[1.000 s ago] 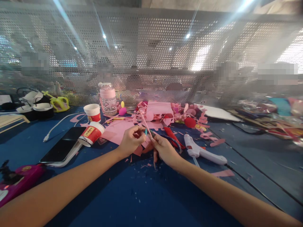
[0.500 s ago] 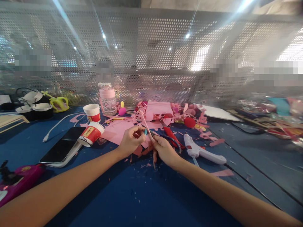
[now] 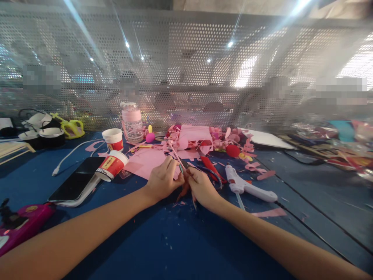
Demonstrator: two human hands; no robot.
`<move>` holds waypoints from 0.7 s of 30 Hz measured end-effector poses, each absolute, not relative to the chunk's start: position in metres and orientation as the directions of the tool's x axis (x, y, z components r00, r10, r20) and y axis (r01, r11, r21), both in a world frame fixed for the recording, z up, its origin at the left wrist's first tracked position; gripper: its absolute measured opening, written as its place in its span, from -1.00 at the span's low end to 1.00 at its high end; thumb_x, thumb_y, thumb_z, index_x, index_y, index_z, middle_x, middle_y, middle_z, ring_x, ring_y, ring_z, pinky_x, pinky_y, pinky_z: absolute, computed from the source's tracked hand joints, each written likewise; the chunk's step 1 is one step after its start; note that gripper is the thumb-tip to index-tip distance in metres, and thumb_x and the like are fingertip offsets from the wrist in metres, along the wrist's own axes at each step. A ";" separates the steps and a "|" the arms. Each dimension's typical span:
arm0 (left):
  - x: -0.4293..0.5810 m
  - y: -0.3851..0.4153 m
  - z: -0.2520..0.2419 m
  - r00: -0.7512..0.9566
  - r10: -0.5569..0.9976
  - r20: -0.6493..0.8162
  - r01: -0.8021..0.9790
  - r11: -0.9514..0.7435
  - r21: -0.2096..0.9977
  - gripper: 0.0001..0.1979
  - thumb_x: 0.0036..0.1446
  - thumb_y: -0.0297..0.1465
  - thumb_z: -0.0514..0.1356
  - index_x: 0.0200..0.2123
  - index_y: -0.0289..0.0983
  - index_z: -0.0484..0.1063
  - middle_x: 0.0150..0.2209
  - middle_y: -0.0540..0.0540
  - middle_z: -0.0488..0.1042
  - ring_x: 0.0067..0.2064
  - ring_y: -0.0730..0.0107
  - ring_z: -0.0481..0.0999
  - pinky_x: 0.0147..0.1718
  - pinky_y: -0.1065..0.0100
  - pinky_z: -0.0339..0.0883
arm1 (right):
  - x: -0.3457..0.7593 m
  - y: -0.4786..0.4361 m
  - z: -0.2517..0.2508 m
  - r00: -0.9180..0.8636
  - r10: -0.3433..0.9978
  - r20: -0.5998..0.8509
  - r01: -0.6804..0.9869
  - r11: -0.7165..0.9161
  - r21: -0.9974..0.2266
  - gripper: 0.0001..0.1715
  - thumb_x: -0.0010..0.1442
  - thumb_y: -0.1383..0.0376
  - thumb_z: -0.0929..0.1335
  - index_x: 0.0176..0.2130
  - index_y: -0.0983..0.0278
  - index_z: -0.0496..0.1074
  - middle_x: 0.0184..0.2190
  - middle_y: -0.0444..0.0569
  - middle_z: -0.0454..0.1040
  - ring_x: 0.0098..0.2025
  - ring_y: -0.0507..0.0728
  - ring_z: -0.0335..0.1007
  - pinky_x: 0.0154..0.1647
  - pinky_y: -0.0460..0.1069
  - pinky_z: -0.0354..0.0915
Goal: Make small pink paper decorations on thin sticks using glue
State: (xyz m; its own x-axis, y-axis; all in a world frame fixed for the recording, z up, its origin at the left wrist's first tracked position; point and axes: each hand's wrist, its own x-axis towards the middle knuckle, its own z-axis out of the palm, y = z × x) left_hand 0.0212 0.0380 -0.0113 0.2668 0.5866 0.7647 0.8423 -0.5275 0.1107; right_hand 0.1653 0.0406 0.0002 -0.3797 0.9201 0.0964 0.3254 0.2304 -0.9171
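Observation:
My right hand (image 3: 204, 188) is closed around the lower end of a thin pink stick (image 3: 175, 152), which slants up and left. Fingers bent in a pinch, my left hand (image 3: 163, 179) meets it at the stick. A small teal piece (image 3: 181, 168) shows at the left fingertips, against the stick; its exact kind is unclear. Brown, pointed pieces (image 3: 183, 191) hang beneath the two hands, partly hidden by them. Behind the hands lie a pink paper sheet (image 3: 142, 163) and many pink scraps. Red-handled scissors or pliers (image 3: 214, 169), partly covered, rest beside my right hand.
A white glue gun (image 3: 250, 188) with a cord lies at right. On the left are two paper cups (image 3: 112, 166), one tipped, a black phone (image 3: 78, 177), a white cable and a purple device (image 3: 27, 221). A pink-banded bottle (image 3: 132, 124) stands before the perforated metal screen (image 3: 186, 58).
My left hand has moved down and turned, its fingers closing against the stick near my right hand. The teal piece is now more covered, and the stick has shifted slightly left and down.

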 end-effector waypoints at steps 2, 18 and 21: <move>0.022 0.036 -0.011 0.323 0.540 0.777 0.841 -0.541 0.027 -0.84 0.03 -0.40 0.03 -0.28 -0.30 0.25 -0.39 -0.09 0.31 -0.37 0.35 0.38 -0.52 0.44 0.25 | 0.165 0.040 0.001 -0.382 0.921 0.081 0.324 0.215 -0.922 -0.75 0.19 0.17 0.17 -0.47 0.22 0.18 -0.74 -0.17 0.38 -0.85 -0.04 0.10 -0.88 -0.16 0.02; 0.014 0.047 -0.004 -0.085 0.698 0.711 0.621 -0.521 0.586 -0.81 0.15 -0.41 -0.05 -0.53 -0.25 0.10 -0.52 0.01 0.15 -0.46 0.44 0.18 -0.46 0.40 0.10 | 0.165 0.041 0.001 -0.379 0.922 0.074 0.275 0.189 -0.943 -0.66 0.20 0.08 0.13 -0.48 0.25 0.13 -0.64 -0.11 0.48 -0.85 -0.09 0.09 -0.85 -0.19 -0.03; 0.014 0.052 -0.005 -0.118 0.785 0.608 0.577 -0.444 0.686 -0.73 0.16 -0.36 -0.06 -0.58 -0.26 0.12 -0.60 0.04 0.18 -0.51 0.46 0.21 -0.50 0.41 0.07 | 0.165 0.042 0.000 -0.375 0.925 0.068 0.269 0.178 -0.946 -0.66 0.16 0.05 0.17 -0.46 0.26 0.14 -0.59 -0.08 0.52 -0.86 -0.10 0.07 -0.84 -0.19 -0.01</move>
State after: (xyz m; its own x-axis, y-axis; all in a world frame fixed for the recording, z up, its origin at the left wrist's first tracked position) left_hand 0.0140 0.0524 -0.0051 -0.1177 0.7853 0.6078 0.5766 -0.4443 0.6857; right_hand 0.1654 0.0419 0.0000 -0.3747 0.9247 0.0677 0.2693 0.1784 -0.9464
